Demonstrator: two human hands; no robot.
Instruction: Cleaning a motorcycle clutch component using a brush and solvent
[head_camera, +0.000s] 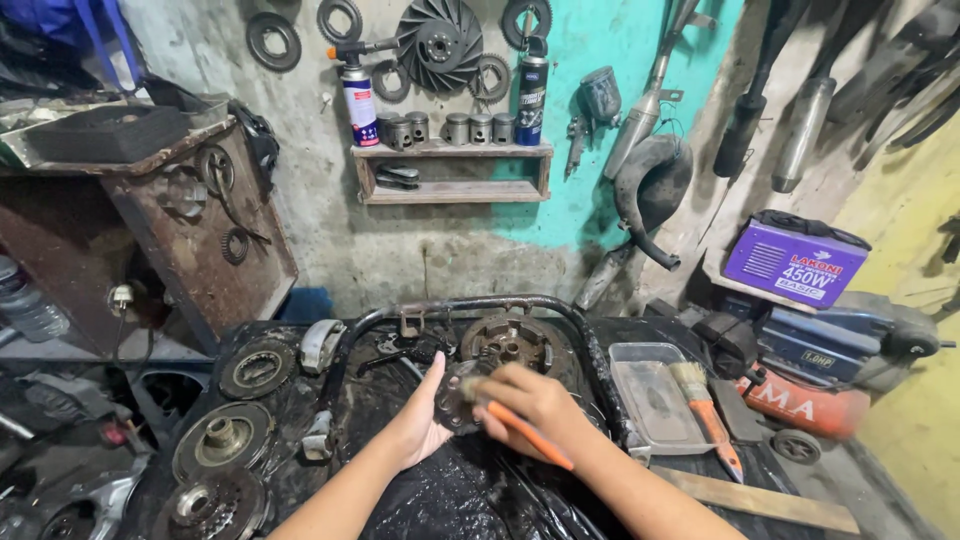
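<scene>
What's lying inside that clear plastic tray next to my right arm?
The clear plastic tray holds murky grey residue on its bottom. A paintbrush with an orange handle lies across its right edge, bristles over the rim. Whatever sits under the grime cannot be seen.

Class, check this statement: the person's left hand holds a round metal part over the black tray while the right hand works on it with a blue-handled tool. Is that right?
Not quite. The head view shows the right hand holding an orange-handled tool, not a blue-handled one. The rest stands: the left hand holds the round metal part over the black tray.
</scene>
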